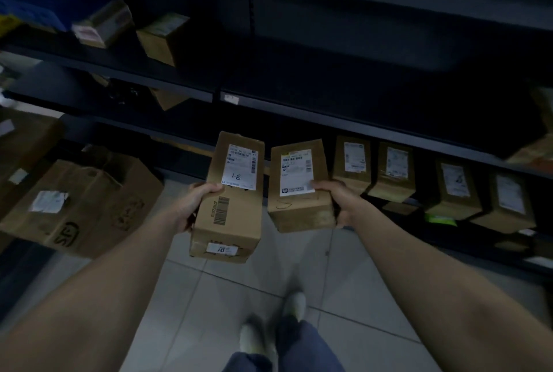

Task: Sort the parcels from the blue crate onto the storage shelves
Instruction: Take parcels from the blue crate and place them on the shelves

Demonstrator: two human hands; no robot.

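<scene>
Two bare forearms are reaching out over the tiled floor, each hand carrying a box. The left hand is gripping a tall parcel by its side, thumb on the label marked "1-8". The right hand is clasping a shorter parcel, its fingers hiding underneath. Both parcels are hovering just before the dark shelves, where four labelled parcels are standing. Their print is blurring beyond reading.

Materials and surface finish
The left parcel and right parcel: brown matt cardboard with smooth white paper labels. Shelves: dark matt metal. Floor: smooth pale tiles, slight sheen. Trousers: blue cloth.
</scene>
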